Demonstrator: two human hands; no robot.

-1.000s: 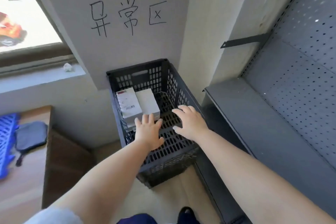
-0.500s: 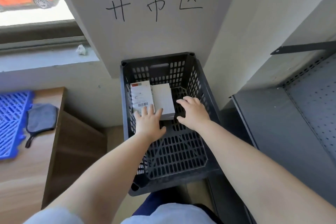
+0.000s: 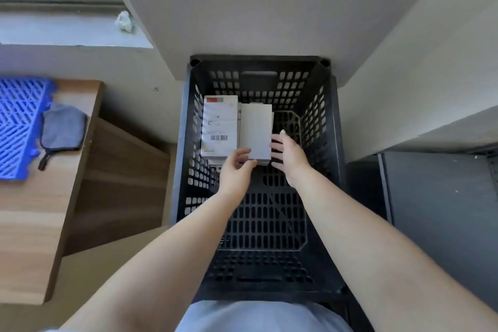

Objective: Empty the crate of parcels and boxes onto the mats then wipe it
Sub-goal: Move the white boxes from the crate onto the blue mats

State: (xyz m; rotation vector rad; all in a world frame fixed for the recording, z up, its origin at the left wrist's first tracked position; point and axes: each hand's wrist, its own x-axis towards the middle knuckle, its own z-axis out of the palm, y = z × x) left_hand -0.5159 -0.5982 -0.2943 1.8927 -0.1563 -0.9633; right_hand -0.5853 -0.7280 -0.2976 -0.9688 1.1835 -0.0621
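Two hands (image 3: 289, 158) grip plain white box (image 3: 255, 132), long axis pointing away

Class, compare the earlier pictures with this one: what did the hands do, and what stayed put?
Both hands reached deeper into the black slotted plastic crate; left hand and right hand now grip the plain white box. The labelled white parcel stayed put.
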